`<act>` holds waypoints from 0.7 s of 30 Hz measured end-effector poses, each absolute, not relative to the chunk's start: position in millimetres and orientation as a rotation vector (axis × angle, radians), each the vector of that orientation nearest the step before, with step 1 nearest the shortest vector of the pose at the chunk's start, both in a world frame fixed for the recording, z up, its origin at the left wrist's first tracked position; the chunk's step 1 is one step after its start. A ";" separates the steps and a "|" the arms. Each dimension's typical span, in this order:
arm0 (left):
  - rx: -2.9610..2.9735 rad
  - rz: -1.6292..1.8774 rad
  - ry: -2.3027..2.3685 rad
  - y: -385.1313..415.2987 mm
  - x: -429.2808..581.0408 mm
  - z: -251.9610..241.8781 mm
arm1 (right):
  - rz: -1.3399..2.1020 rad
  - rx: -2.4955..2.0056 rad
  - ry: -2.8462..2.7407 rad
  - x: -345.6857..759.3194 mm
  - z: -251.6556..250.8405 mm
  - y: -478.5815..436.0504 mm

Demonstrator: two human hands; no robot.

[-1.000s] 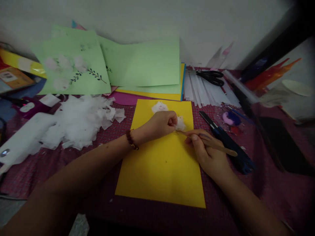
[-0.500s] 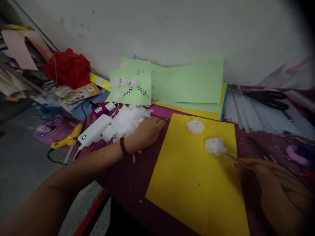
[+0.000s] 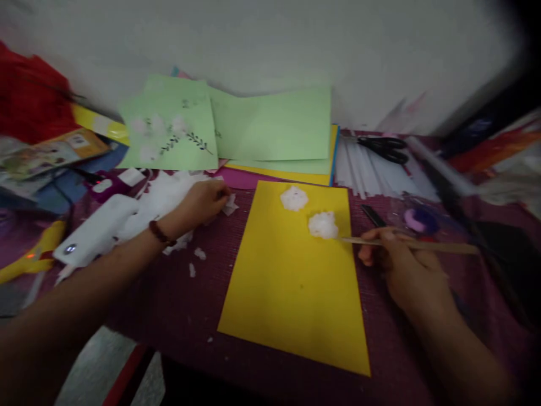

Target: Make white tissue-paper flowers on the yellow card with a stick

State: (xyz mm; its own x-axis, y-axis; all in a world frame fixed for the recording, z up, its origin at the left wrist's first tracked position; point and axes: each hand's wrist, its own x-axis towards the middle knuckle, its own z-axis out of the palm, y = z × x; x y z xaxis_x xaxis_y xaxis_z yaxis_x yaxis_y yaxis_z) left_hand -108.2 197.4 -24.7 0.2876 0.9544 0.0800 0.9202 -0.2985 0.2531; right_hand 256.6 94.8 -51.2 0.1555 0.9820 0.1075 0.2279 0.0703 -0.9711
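Note:
My left hand [image 3: 204, 202], with a dark beaded bracelet on the wrist, is closed in a pinch on a small white tissue-like scrap [image 3: 230, 205] beside the white pile [image 3: 164, 194]. Over the right edge of the yellow sheet [image 3: 291, 282], my right hand [image 3: 406, 259] grips a slim beige stick-like tool [image 3: 448, 246]. Its tip lies close to the lower edge of a white ruffled paper flower [image 3: 323, 225]; I cannot tell whether they touch. Another white flower [image 3: 295, 198] sits on the sheet, up and to the left.
Left of the pile lie a white power bank [image 3: 99, 228] and a yellow glue gun [image 3: 36, 254] with a lit light. Green cards [image 3: 270, 127] lean against the wall. Black scissors [image 3: 382, 148] rest on whitish strips at the back right.
The view has turned to the right. My left hand now shows a white scrap at its fingertips. My right hand's tool has swung flatter and its tip has drawn slightly away from the flower.

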 end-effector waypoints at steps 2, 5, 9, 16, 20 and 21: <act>2.376 0.329 1.777 200.0 -109.1 -24.6 | 1.024 -1.366 -1.172 257.5 -50.2 97.0; 2.342 0.399 1.807 201.2 -108.1 -25.1 | 1.081 -1.376 -1.153 257.2 -49.1 97.5; 2.284 0.475 1.751 200.2 -110.0 -22.0 | 1.086 -1.409 -1.221 254.1 -44.9 96.5; 2.575 0.252 1.426 199.6 -126.8 -19.7 | 0.925 -1.552 -1.277 245.1 -44.5 102.1; 2.746 0.222 1.401 201.7 -123.4 -26.4 | 0.924 -1.565 -1.220 243.1 -44.7 103.2; 2.736 0.229 1.431 202.8 -122.5 -27.8 | 0.924 -1.570 -1.219 243.3 -44.6 103.3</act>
